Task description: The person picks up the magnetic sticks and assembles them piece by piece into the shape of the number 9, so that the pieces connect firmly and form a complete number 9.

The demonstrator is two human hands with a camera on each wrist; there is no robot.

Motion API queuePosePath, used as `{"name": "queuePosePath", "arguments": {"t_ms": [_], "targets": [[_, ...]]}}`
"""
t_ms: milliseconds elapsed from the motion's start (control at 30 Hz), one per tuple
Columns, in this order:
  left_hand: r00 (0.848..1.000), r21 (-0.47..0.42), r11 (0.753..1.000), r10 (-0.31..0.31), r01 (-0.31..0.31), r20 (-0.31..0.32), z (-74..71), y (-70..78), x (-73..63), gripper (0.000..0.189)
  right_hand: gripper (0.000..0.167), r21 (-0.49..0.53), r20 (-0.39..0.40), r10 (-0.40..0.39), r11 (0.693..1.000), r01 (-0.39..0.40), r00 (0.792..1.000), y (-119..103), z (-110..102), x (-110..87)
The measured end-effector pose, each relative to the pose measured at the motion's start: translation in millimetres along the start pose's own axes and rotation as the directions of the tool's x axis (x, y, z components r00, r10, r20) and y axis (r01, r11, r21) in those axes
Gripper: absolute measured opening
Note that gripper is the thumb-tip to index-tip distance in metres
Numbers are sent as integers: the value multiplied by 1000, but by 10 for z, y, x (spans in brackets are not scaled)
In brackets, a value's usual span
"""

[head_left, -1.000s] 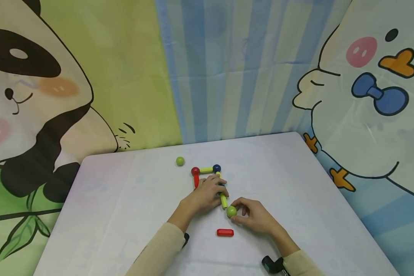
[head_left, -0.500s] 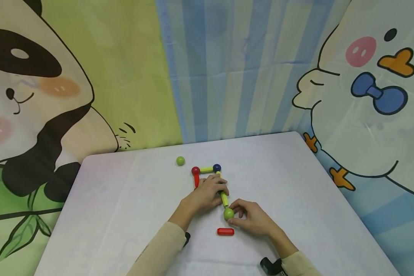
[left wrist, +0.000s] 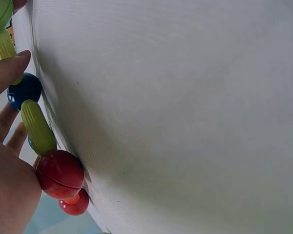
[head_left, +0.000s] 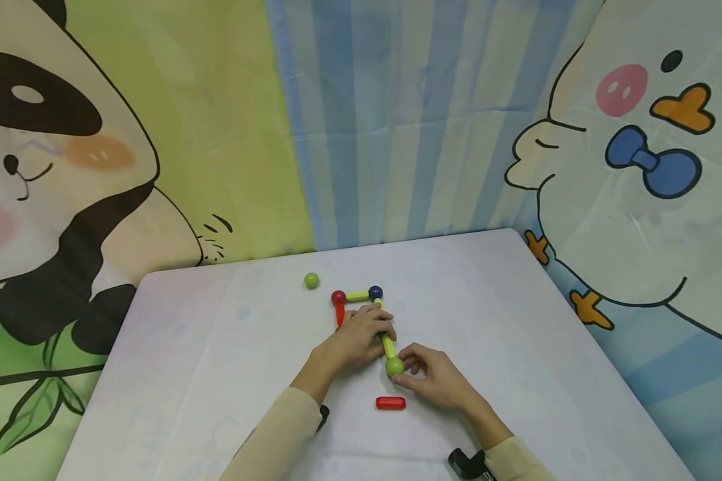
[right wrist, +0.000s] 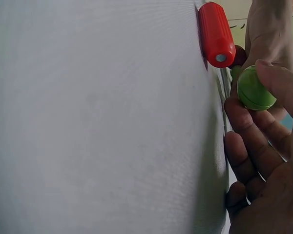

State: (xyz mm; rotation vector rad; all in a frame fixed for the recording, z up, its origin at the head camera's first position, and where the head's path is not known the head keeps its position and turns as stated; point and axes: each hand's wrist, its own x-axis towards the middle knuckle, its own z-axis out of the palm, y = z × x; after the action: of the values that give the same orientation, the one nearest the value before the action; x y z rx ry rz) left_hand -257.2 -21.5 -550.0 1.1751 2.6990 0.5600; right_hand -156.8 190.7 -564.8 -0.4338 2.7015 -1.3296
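My left hand (head_left: 359,337) grips the ball-and-rod frame. In the left wrist view its thumb lies across a yellow-green rod (left wrist: 4,46) beside a blue ball (left wrist: 25,91), with fingers behind. A red ball (left wrist: 61,174) on the frame is close by the palm. The far side shows a red ball (head_left: 338,298), a red rod (head_left: 339,312), a yellow-green rod (head_left: 357,296) and a blue ball (head_left: 376,292); the left hand hides the middle. My right hand (head_left: 433,377) pinches a green ball (head_left: 394,366) at the near end of the held rod.
A loose red rod (head_left: 390,403) with a silver disc at its end lies on the white table (head_left: 505,321), near the right hand. Another green ball (head_left: 311,280) sits farther back on the left. A printed curtain (head_left: 397,120) stands behind the table.
My right hand has moved slightly left with the green ball, from beside the yellow-green rod's end to against it. The left hand keeps its place on the frame.
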Motion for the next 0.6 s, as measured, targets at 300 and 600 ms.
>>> {"name": "queuePosePath", "arguments": {"t_ms": [300, 600], "targets": [[1000, 15, 1000, 8, -9, 10, 2, -30, -8, 17, 33, 15, 7, 39, 999, -39, 999, -22, 16, 7], [1000, -25, 1000, -11, 11, 18, -134, -61, -53, 46, 36, 25, 21, 25, 999, -25, 999, 2, 6, 37]]}}
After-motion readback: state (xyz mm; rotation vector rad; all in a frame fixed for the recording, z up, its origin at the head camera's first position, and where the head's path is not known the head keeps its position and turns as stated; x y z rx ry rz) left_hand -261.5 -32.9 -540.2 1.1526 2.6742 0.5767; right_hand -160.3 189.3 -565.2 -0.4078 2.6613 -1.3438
